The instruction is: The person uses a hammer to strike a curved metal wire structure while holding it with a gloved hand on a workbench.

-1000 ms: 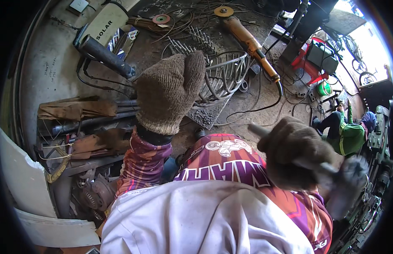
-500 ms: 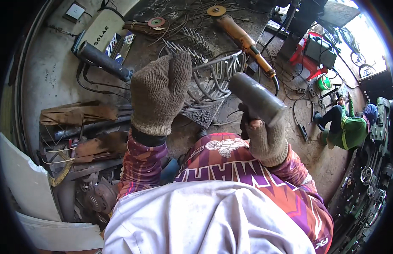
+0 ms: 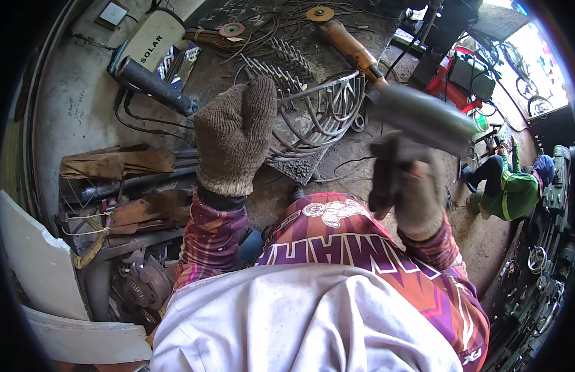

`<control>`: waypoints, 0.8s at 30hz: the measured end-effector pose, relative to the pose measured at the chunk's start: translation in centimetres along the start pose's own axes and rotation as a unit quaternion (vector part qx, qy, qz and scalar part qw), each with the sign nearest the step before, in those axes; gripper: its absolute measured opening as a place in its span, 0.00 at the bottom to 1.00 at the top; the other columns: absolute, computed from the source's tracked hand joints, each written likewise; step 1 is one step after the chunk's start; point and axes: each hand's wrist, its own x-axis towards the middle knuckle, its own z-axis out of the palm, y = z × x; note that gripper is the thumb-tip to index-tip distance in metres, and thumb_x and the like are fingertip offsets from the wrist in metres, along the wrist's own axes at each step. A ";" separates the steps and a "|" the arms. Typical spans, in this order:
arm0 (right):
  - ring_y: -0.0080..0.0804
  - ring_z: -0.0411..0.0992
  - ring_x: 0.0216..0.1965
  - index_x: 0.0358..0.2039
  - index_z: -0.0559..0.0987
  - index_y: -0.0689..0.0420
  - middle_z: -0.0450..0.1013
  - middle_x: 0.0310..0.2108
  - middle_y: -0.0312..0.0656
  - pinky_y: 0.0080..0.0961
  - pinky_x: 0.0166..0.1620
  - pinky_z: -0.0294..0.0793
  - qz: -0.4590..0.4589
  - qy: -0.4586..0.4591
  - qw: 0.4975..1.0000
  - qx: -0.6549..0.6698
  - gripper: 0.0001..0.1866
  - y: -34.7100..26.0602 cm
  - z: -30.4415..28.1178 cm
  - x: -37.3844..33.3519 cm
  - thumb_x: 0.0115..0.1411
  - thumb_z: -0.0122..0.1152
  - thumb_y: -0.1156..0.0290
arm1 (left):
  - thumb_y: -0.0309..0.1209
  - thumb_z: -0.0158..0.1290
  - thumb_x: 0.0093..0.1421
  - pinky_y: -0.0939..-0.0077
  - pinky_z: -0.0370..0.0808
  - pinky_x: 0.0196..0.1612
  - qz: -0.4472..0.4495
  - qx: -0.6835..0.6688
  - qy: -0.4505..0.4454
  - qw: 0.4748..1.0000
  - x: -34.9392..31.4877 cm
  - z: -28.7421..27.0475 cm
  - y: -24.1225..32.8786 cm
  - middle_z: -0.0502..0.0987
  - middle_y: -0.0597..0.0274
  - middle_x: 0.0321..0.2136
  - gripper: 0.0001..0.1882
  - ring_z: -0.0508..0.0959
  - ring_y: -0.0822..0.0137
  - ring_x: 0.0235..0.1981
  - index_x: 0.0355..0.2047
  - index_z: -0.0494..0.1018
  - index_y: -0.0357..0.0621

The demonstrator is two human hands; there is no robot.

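Note:
My right hand (image 3: 414,192), in a knitted glove with dark fingers, is closed beneath a hammer-like tool with a thick grey cylindrical head (image 3: 424,118). The head is smeared by motion, and any handle is hidden in the fist. My left hand (image 3: 234,136), in a brown knitted glove, is closed with its back turned up; what its fingers hold, if anything, is hidden. Just beyond that fist lies a curved frame of bent metal rods (image 3: 321,118) on a dark workbench (image 3: 300,167). A dark pipe (image 3: 154,85) ends close to the left glove.
An orange angle grinder (image 3: 349,49), a disc (image 3: 231,30) and rows of short metal rods (image 3: 290,56) lie on the bench. Brown cloth-like bundles (image 3: 117,164) are at left. A person in green (image 3: 517,192) crouches at right near dark machine parts (image 3: 538,273).
My right hand and the cylindrical head have swung to the right, out over the floor, and are now blurred. My left hand has hardly moved.

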 end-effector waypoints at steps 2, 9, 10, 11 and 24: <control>0.30 0.68 0.14 0.50 0.72 0.67 0.70 0.21 0.42 0.27 0.18 0.76 -0.088 0.015 0.995 0.036 0.34 -0.6 -0.1 -0.1 0.65 0.57 0.44 | 0.38 0.56 0.66 0.65 0.69 0.22 0.022 -0.005 0.021 1.000 0.0 0.2 -0.2 0.75 0.53 0.17 0.17 0.77 0.53 0.18 0.24 0.78 0.39; 0.19 0.66 0.22 0.44 0.75 0.66 0.69 0.24 0.34 0.21 0.26 0.66 0.148 -0.105 0.971 -0.153 0.17 -2.0 0.7 1.0 0.71 0.49 0.62 | 0.37 0.56 0.67 0.66 0.68 0.21 -0.125 -0.106 -0.006 0.986 0.3 -0.2 -0.1 0.74 0.53 0.16 0.17 0.76 0.57 0.17 0.24 0.77 0.38; 0.19 0.67 0.22 0.45 0.75 0.66 0.69 0.23 0.35 0.20 0.25 0.66 0.140 -0.104 0.980 -0.100 0.17 -1.8 0.8 0.1 0.71 0.51 0.62 | 0.36 0.56 0.67 0.66 0.68 0.21 -0.045 -0.059 0.009 0.997 0.2 -0.2 0.2 0.74 0.53 0.16 0.17 0.75 0.58 0.17 0.24 0.77 0.37; 0.20 0.67 0.19 0.47 0.74 0.65 0.68 0.21 0.36 0.19 0.22 0.64 0.154 -0.068 0.983 -0.071 0.20 -2.3 0.8 0.6 0.71 0.50 0.58 | 0.36 0.55 0.67 0.67 0.67 0.21 0.036 -0.011 0.023 0.999 0.0 -0.3 0.3 0.74 0.53 0.16 0.17 0.75 0.60 0.16 0.23 0.76 0.36; 0.24 0.65 0.13 0.50 0.73 0.64 0.67 0.20 0.36 0.21 0.16 0.69 0.068 0.097 0.993 -0.020 0.24 0.9 -1.6 2.1 0.67 0.55 0.55 | 0.44 0.55 0.67 0.71 0.66 0.24 -0.139 -0.112 -0.031 0.983 0.6 -1.0 -1.4 0.72 0.64 0.16 0.21 0.69 0.73 0.19 0.29 0.78 0.36</control>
